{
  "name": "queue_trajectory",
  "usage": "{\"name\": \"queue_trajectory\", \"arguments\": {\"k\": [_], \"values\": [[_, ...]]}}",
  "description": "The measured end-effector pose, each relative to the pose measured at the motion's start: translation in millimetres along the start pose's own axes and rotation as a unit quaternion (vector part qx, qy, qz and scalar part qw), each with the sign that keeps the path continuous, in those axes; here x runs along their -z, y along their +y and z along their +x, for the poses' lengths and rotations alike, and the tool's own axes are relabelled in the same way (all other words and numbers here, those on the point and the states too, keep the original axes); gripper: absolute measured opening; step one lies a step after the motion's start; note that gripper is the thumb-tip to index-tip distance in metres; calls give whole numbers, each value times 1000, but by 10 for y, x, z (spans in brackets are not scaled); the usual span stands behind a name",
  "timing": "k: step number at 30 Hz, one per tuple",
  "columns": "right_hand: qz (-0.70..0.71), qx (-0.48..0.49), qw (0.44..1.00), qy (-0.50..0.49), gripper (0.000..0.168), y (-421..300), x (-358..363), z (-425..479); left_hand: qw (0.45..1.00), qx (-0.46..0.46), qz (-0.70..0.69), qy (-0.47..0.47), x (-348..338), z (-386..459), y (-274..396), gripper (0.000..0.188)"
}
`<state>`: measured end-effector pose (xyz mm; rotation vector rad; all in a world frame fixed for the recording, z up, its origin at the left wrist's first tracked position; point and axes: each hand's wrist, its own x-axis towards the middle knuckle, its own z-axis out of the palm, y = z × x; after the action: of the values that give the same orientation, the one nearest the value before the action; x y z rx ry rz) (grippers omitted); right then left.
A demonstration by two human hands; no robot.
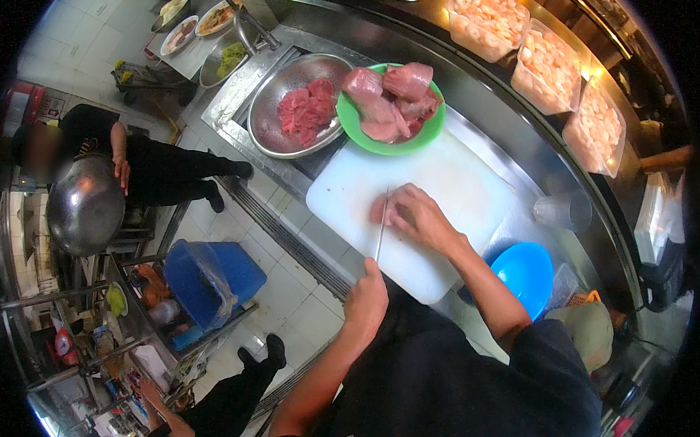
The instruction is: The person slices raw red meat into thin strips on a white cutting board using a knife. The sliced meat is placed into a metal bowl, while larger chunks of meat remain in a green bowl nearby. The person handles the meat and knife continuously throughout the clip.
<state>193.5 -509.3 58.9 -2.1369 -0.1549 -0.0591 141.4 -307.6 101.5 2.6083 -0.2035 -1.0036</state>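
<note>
My right hand [367, 296] grips the handle of a kitchen knife [382, 229], its thin blade across a small piece of raw meat [377, 210]. My left hand [417, 216] holds that piece down with bent fingers, just right of the blade. Both are over a white cutting board [348, 178]. Beyond the board's far edge, a green bowl [361, 134] holds large chunks of raw meat [389, 104]. Left of it, a perforated metal colander [260, 120] holds cut raw meat [307, 112].
A blue bowl [522, 276] and a clear container [562, 211] lie right of the board. Tubs of shrimp [490, 17] line the shelf at upper right. One co-worker [163, 161] holds a large wok [86, 204] at left; another person [217, 402] is at lower left, near a blue bin [213, 281].
</note>
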Motion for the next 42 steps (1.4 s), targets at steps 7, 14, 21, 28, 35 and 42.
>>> {"name": "queue_trajectory", "arguments": {"k": [7, 14, 21, 28, 35, 42], "values": [[9, -31, 999, 0, 28, -30, 55, 27, 1000, 12, 19, -21, 66, 128, 145, 16], [27, -36, 999, 17, 30, -49, 152, 90, 999, 25, 30, -38, 244, 204, 317, 15], [39, -62, 996, 53, 27, -64, 81, 115, 997, 4, 74, -34, 339, 358, 419, 11], [34, -71, 995, 66, 22, 32, 3, 104, 1000, -6, 25, 18, 81, 772, 391, 31], [11, -40, 996, 82, 22, -7, 28, 90, 998, -36, 0, 41, -67, 911, 341, 28], [-40, -51, 997, 52, 21, -26, 25, 77, 1000, -18, 18, 15, -218, 465, -23, 15]]}}
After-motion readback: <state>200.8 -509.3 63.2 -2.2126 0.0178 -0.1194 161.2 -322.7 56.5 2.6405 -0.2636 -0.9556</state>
